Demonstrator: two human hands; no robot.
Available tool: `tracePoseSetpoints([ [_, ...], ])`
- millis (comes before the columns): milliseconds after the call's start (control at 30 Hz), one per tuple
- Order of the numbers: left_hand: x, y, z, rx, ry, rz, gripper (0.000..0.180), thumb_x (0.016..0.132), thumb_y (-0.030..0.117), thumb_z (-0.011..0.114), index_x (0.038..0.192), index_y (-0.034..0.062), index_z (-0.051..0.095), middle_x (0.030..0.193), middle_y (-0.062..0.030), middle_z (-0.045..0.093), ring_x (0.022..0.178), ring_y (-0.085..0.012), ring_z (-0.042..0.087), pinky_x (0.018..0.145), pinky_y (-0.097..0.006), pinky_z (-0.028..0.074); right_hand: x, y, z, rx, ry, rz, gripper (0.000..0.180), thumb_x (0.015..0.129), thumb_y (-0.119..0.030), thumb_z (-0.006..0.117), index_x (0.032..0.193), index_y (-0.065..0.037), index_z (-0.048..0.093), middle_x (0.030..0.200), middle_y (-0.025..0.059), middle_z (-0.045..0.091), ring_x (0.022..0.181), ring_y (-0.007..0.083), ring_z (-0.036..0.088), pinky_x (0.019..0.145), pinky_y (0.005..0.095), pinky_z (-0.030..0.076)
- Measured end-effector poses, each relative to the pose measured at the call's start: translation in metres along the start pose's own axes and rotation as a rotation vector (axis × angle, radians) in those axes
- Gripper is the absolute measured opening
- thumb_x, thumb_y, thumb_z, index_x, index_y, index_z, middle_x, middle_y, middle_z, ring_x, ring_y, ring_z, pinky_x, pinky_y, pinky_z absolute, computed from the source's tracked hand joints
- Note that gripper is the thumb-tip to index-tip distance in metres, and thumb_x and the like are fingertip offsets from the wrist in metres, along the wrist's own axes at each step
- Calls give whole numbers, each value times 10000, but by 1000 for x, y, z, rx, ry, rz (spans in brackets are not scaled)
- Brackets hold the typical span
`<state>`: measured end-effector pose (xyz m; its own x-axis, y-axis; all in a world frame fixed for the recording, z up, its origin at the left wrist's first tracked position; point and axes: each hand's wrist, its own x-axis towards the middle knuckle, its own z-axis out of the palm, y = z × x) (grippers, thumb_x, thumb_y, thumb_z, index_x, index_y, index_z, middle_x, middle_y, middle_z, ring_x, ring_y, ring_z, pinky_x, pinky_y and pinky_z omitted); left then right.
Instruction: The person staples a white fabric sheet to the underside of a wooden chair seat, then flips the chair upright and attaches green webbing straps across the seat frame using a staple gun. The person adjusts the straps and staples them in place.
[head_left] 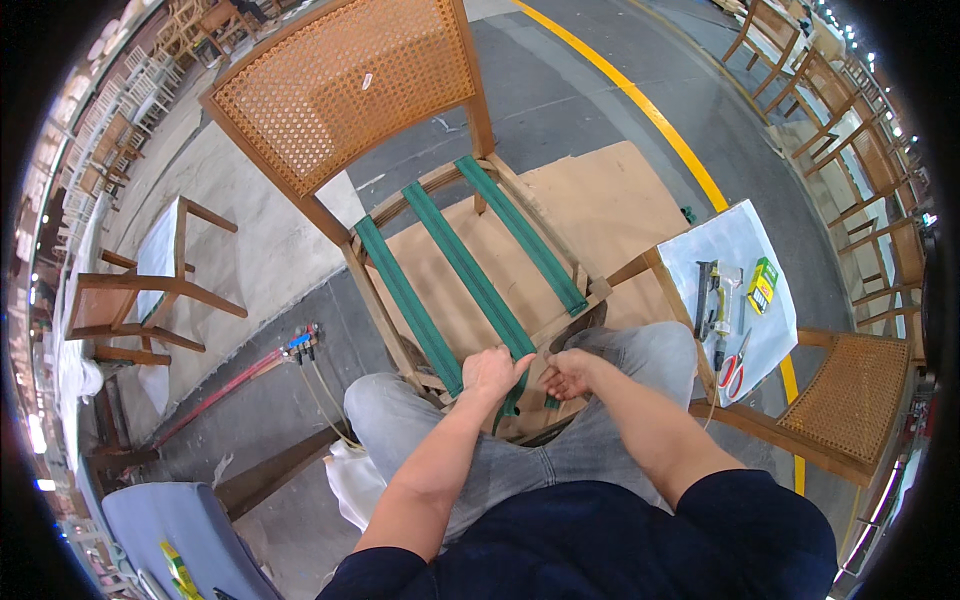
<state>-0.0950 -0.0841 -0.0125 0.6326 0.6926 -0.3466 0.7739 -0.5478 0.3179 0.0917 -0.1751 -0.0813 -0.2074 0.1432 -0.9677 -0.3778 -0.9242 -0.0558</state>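
A wooden chair frame [405, 345] with a woven cane back [350, 85] stands before my knees. Three green webbing straps run from its back rail toward the front. My left hand [490, 374] is closed on the middle webbing strap [465, 265] at the front rail, its thumb pointing right. Just right of it, my right hand [568, 375] has its fingers curled beside the rail; what they hold, if anything, is hidden. Loose green strap ends hang below the rail between my hands. The right webbing strap [525, 238] and left webbing strap [408, 305] lie across the seat opening.
At my right, a chair's pale seat [770, 345] carries a staple gun [708, 300], red-handled scissors [735, 372] and a green-and-yellow box [763, 286]. Cardboard [610, 200] lies under the frame. An overturned-looking chair [150, 280], an air hose fitting [300, 343] and a blue-grey cushion [185, 540] are left.
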Motion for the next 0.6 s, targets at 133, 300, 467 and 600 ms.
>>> tracePoseSetpoints([
  [133,3,6,0,-35,14,28,762,952,736,566,847,9,766,815,-216,765,788,-374,770,717,-482,609,8,3,8,357,-146,-2,668,1060,-632,403,1045,-17,663,848,78,672,628,217,601,588,375,538],
  [300,6,7,1,-44,11,42,757,938,737,581,847,10,768,816,-213,766,789,-368,772,713,-479,611,28,7,33,703,-352,-66,824,1061,-706,261,1008,33,621,814,81,611,687,215,592,630,353,535],
  [467,6,3,3,-41,-5,17,751,943,726,584,844,5,767,810,-203,767,785,-360,773,703,-471,610,24,-9,46,1036,-296,19,598,1094,-571,372,975,-38,617,770,50,562,600,223,545,606,392,520],
  [600,9,3,5,-51,11,21,742,943,709,601,826,-5,762,783,-196,760,751,-363,765,681,-460,607,32,-31,38,1170,-268,26,577,1097,-557,385,978,-42,616,754,46,553,586,215,531,589,388,506],
])
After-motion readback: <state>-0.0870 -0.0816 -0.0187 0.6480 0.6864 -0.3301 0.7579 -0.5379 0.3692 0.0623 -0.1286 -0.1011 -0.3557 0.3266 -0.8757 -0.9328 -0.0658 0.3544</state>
